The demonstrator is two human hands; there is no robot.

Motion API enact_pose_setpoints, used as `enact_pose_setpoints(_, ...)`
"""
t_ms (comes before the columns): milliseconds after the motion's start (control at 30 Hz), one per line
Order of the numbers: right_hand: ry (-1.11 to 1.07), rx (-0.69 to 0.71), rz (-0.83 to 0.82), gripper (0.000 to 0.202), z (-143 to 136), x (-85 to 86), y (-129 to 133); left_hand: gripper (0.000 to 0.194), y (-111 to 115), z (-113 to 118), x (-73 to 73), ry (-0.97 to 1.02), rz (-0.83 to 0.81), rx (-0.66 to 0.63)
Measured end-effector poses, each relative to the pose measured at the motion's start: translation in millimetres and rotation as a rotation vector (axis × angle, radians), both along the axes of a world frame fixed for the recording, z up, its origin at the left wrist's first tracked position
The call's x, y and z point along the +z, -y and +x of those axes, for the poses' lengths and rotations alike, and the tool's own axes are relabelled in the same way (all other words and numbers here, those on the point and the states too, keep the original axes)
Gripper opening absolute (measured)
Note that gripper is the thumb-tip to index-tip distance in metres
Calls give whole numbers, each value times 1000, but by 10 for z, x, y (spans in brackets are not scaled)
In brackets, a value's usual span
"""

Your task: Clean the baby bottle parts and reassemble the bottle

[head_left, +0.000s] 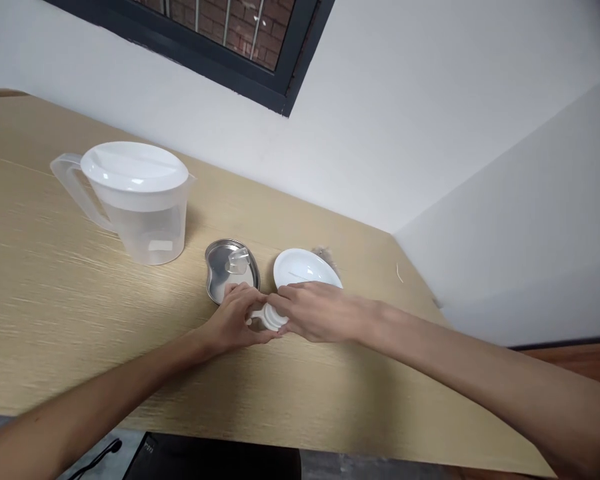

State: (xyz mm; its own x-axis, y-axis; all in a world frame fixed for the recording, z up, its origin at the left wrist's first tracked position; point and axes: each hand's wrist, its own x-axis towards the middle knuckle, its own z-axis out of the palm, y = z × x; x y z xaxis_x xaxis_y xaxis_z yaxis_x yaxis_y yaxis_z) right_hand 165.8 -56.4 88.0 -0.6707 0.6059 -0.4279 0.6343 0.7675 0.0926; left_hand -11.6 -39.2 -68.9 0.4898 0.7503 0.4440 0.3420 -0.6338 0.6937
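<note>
Between my hands is a small round white plastic piece (275,319) with stepped rings and a looped tab on its left side. My left hand (237,317) pinches it from the left, thumb below and fingers above. From the right, my right hand (313,310) closes its fingers on the same piece and hides part of it. Just beyond my left hand lies a shiny metal kidney dish (217,267), with a small clear plastic cup (239,259) tipped over inside. A white oval bowl (300,262) stands behind my right hand, which covers its near edge.
A translucent pitcher (150,230) with a white lid stands at the left of the wooden table (80,300). Crumpled clear plastic (324,253) lies behind the bowl. The wall (350,133) runs along the table's far edge. A black object (220,457) shows below the near edge.
</note>
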Motion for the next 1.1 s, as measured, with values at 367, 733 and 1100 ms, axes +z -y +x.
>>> enact_pose_setpoints(367, -89, -611, -51, 36, -372, -41, -3, 38, 2, -41, 46, -27, -65, -15)
enact_pose_setpoints(733, -538, -879, 90, 71, 92, 142, -28, 63, 34, -54, 124, 33, -267, -85)
enact_pose_setpoints(1100, -1104, -840, -224, 47, 324, -286, 141, 72, -25, -226, 361, 490, -898, -281)
